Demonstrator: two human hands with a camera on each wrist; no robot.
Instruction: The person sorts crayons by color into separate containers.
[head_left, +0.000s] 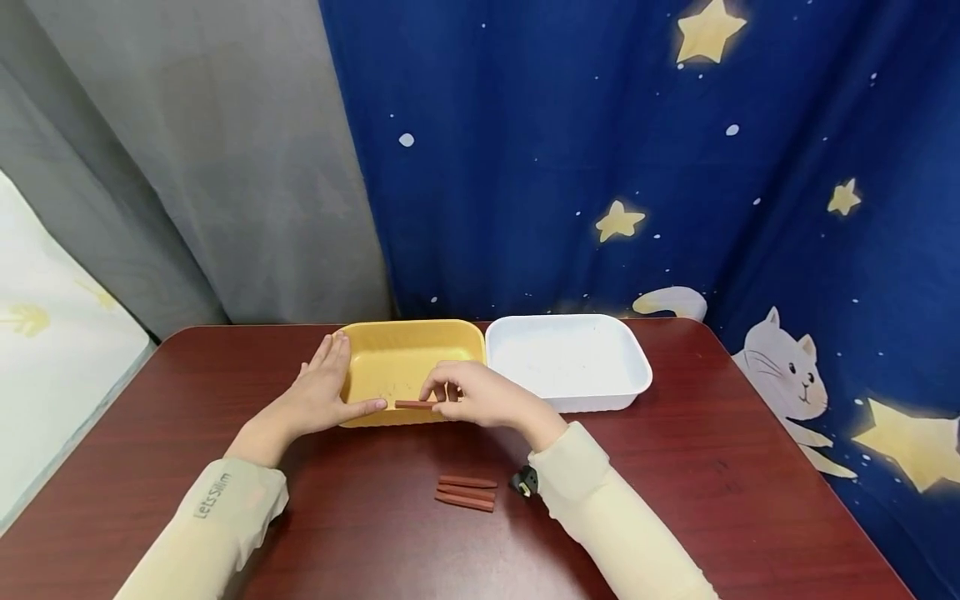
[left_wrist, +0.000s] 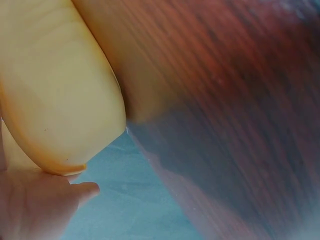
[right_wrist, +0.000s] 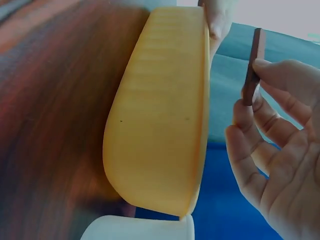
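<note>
My right hand [head_left: 480, 396] pinches a short reddish-brown stick [head_left: 412, 405] between thumb and fingers, over the front rim of the yellow plastic bin [head_left: 408, 329]. In the right wrist view the stick [right_wrist: 255, 55] has flat, angled sides and stands above the rim level. The left hand [head_left: 318, 396] lies at the bin's left end, fingers stretched along the rim and thumb reaching over the front corner. A few tiny crumbs show on the bin's floor. Three similar sticks [head_left: 466, 492] lie side by side on the table, in front of the bin.
Right beside the yellow bin stands a white bin [head_left: 570, 403], with small specks on its floor. Both are near the back edge of the dark red wooden table [head_left: 360, 533]. Behind hang a grey curtain [head_left: 217, 167] and a blue star-patterned curtain [head_left: 525, 167].
</note>
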